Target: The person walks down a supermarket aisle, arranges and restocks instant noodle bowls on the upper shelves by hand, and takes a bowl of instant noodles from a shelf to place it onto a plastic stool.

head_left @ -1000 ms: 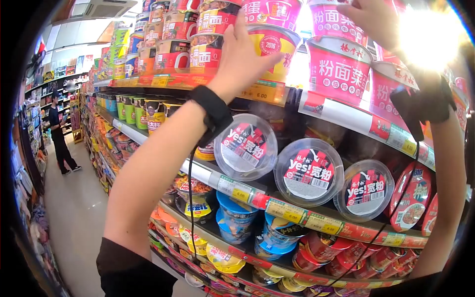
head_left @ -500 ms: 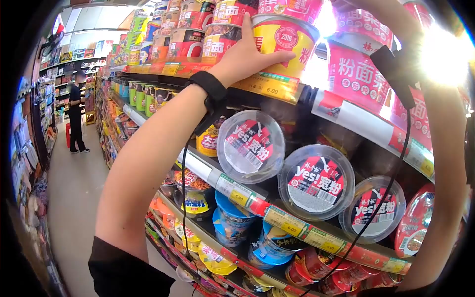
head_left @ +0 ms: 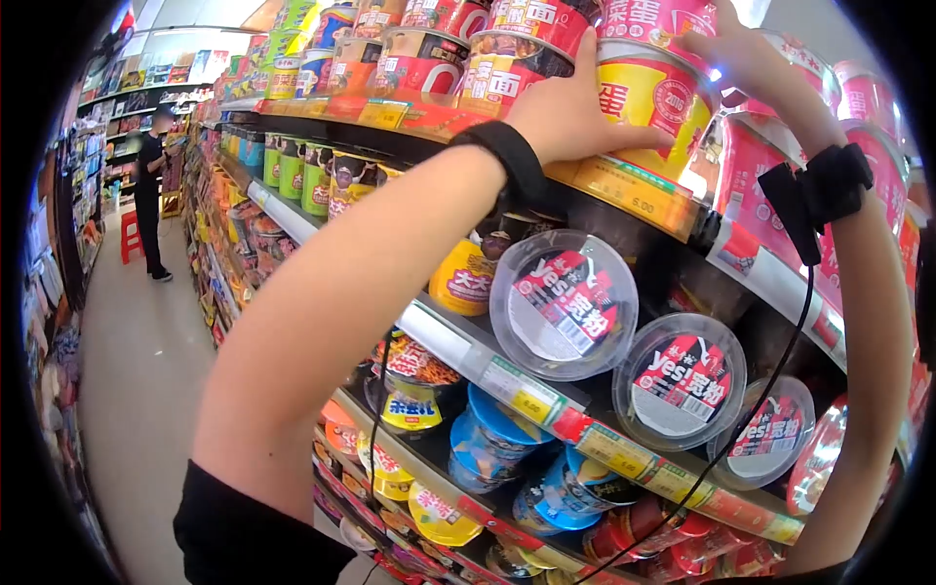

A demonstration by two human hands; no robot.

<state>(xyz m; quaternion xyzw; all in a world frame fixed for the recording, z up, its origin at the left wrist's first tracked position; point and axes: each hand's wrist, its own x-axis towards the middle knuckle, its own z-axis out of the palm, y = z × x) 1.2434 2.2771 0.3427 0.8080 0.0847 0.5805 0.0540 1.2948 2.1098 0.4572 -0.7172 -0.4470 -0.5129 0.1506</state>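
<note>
My left hand (head_left: 570, 112) has its thumb stretched across the lower front of a yellow-and-pink instant noodle cup (head_left: 639, 102) on the upper shelf. Its other fingers point up along the cup's left side. On top of that cup stands a pink instant noodle cup (head_left: 648, 18), cut by the top edge. My right hand (head_left: 746, 63) is at the right side of this upper cup, fingers bent against it. Both wrists wear black bands. Red-and-white noodle cups (head_left: 492, 83) stand stacked left of my left hand, and pink tubs (head_left: 756, 161) stand below my right hand.
One shelf down, clear-lidded tubs (head_left: 565, 304) lie tilted with lids facing out. Blue cups (head_left: 492, 439) fill the shelf below. A black cable (head_left: 741, 429) hangs from my right wrist. Down the aisle (head_left: 146, 390) a person (head_left: 151, 195) stands near a red stool (head_left: 131, 239).
The view has shifted, so the shelves sit further right and slightly lower. My right hand, mostly cut off before, now shows beside the upper pink cup. My left hand remains at the yellow-and-pink cup.
</note>
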